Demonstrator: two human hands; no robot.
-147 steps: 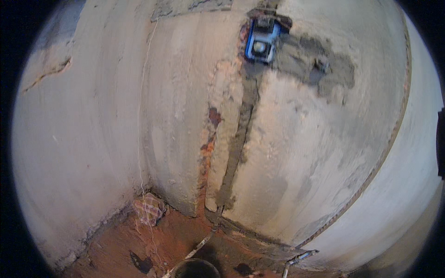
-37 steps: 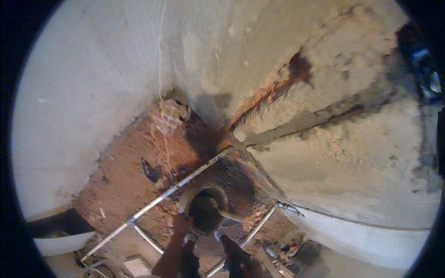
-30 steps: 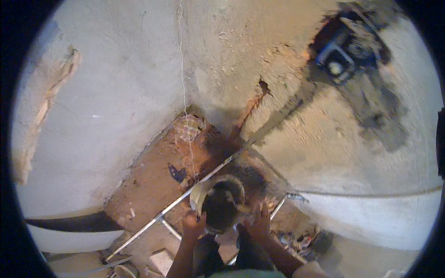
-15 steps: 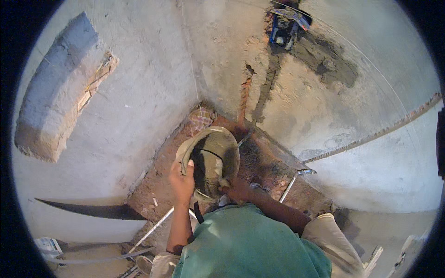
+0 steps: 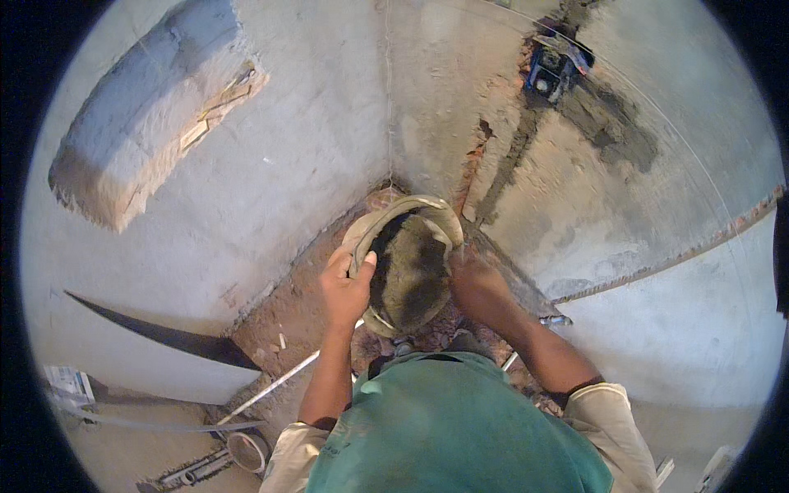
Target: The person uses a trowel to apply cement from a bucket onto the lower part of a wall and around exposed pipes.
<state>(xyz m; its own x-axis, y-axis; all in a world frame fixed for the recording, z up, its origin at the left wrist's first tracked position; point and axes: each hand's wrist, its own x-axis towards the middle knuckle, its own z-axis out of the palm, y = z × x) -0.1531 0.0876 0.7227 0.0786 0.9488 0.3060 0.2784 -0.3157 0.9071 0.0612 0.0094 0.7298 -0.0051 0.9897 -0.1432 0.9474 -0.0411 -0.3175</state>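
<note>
A worn, pale, bowl-shaped pan [image 5: 448, 215] with a bent, uneven rim is held in front of my body. Dark grey mortar [image 5: 411, 263] coats its inside. My left hand [image 5: 346, 283] is closed on the left rim, its thumb lying over the edge. On the opposite side, my right hand [image 5: 470, 278] is closed at the right rim; its fingertips are mostly hidden and somewhat blurred.
Two plastered walls meet at the corner ahead. A blue electrical box [image 5: 546, 72] sits in the right wall amid wet mortar. A white pipe [image 5: 275, 388] crosses the reddish rubble floor [image 5: 275, 324]. A round container [image 5: 246, 452] stands at lower left.
My right hand has moved from low inside the pan to its right rim. The pan has shifted slightly up and right and tilted. The whole view has swung a little left.
</note>
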